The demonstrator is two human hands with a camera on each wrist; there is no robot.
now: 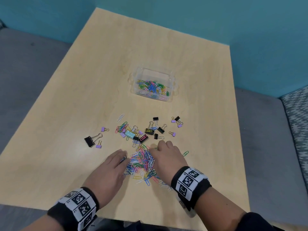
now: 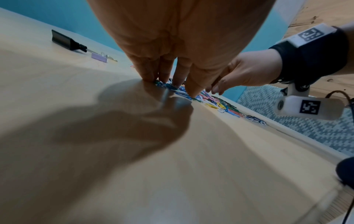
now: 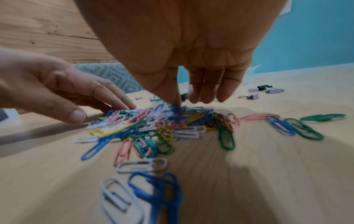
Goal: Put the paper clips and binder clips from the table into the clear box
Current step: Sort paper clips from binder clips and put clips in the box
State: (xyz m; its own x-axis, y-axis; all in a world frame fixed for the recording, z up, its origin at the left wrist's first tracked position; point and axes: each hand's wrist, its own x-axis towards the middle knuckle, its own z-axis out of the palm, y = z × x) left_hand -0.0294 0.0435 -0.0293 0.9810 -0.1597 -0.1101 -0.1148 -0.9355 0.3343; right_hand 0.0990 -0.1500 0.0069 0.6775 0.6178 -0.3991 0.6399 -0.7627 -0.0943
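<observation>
A heap of coloured paper clips (image 1: 143, 162) (image 3: 153, 121) lies near the table's front edge. My left hand (image 1: 122, 158) (image 2: 172, 84) rests its straight fingers on the heap's left edge. My right hand (image 1: 155, 147) (image 3: 191, 100) stands over the right edge with fingers pointing down and fingertips touching the clips, gripping nothing that I can see. Behind the heap lie scattered binder clips (image 1: 150, 130): black, purple and one teal (image 1: 130, 134). The clear box (image 1: 171, 80) stands farther back, open, with several paper clips in it.
A large black binder clip (image 1: 90, 140) (image 2: 63, 40) and small purple ones lie left of the heap. A lone green paper clip (image 1: 185, 153) lies to the right. The table (image 1: 66, 97) ends close to my wrists. A patterned seat (image 1: 296, 114) is at the right.
</observation>
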